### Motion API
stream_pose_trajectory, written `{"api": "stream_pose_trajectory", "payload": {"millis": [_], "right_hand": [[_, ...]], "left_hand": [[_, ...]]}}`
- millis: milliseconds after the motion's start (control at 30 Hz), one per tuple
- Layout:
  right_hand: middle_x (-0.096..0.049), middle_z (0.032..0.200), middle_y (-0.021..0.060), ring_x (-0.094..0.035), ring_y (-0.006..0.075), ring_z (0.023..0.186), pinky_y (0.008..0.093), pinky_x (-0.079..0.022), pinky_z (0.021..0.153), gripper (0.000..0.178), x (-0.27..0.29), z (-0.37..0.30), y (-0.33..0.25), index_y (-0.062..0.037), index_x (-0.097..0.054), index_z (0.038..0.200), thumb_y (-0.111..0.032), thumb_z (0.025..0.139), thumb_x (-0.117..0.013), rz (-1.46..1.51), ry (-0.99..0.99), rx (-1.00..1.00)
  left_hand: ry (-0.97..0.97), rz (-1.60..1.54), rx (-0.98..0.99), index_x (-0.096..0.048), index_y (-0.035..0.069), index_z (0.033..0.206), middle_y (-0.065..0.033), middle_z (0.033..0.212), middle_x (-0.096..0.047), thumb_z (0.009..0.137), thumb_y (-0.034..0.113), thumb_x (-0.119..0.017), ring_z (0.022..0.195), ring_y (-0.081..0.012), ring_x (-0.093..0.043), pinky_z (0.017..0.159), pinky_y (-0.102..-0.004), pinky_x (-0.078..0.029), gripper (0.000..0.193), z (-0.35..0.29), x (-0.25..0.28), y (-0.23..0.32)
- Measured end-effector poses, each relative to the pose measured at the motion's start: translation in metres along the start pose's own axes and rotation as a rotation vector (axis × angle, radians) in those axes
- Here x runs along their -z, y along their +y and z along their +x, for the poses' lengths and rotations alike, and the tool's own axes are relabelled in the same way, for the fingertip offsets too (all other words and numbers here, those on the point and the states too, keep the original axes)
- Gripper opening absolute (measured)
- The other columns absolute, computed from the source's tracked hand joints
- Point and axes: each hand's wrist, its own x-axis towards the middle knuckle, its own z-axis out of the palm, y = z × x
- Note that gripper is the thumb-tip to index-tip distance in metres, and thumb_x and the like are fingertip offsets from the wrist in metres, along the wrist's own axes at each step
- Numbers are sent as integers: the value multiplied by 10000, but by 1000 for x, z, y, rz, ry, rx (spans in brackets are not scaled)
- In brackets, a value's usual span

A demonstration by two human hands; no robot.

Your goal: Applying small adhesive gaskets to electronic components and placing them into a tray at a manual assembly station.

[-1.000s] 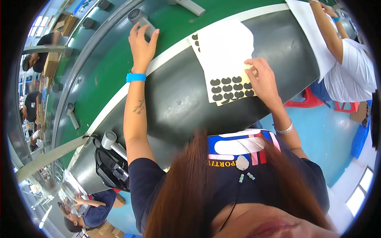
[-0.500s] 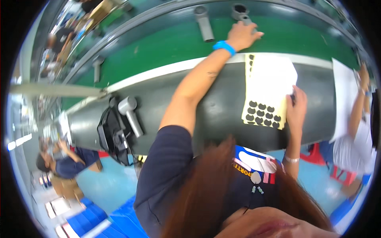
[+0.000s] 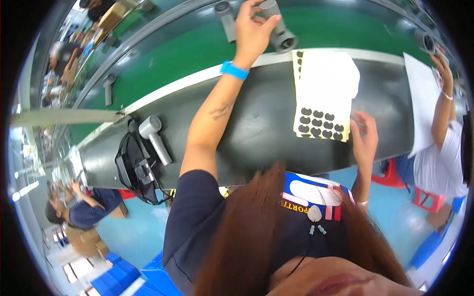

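Across the frame's middle runs our dark bench (image 3: 256,133), with the sticker sheet (image 3: 323,96) lying right of centre. At top centre our left hand (image 3: 252,29) grips a grey tube (image 3: 276,27) above the green belt (image 3: 182,54), while our right hand (image 3: 364,138), fingers loosely spread, touches the sheet's lower right corner.

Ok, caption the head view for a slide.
Left hand grips a grey hairdryer over the green belt; right hand touches the sticker sheet.

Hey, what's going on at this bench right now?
A person at a dark workbench holds a grey hair-dryer-like device in the left hand, over the green conveyor belt. The right hand rests at the edge of a sticker sheet with rows of black round stickers. Another grey device lies on the bench.
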Motion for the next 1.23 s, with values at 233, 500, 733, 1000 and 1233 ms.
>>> {"api": "stream_pose_trajectory", "payload": {"millis": [233, 500, 733, 1000, 1233], "right_hand": [[-618, 914, 108, -629, 191, 801, 279, -485, 683, 181, -13, 0, -14, -5, -631, 1006, -36, 828, -642, -67, -49, 40], [-593, 852, 110, -603, 230, 716, 328, -473, 652, 150, -41, -4, -11, -20, -616, 952, -50, 810, -652, -129, 31, 2], [-565, 839, 106, -574, 228, 718, 336, -456, 667, 136, -43, -4, -10, -23, -587, 919, -39, 800, -650, -149, -19, -60], [-548, 822, 103, -551, 226, 682, 328, -449, 659, 115, -40, 0, -14, -23, -576, 876, -25, 791, -653, -106, -19, -112], [-588, 882, 86, -598, 201, 755, 329, -471, 703, 82, -30, -2, -11, -27, -565, 896, -17, 838, -622, 72, -80, -185]], "left_hand": [[-103, 69, -142, -641, 25, 1077, -41, 911, -662, 714, 16, -752, 640, -86, -532, 582, -220, -453, 379, -73, -22, 96], [-277, -49, -86, -646, 26, 1053, -64, 885, -655, 718, 21, -765, 639, -110, -532, 598, -242, -464, 355, -105, -54, 93], [-274, -52, -53, -642, 30, 1059, -68, 890, -644, 716, 6, -758, 633, -110, -529, 585, -246, -456, 363, -110, -58, 96], [-272, -49, -49, -645, 47, 1068, -57, 928, -656, 715, 3, -756, 642, -112, -526, 599, -245, -459, 373, -112, -58, 99], [-285, -52, -68, -644, 65, 1082, -66, 1011, -672, 727, 9, -746, 646, -127, -528, 610, -253, -464, 374, -113, -55, 97]]}}
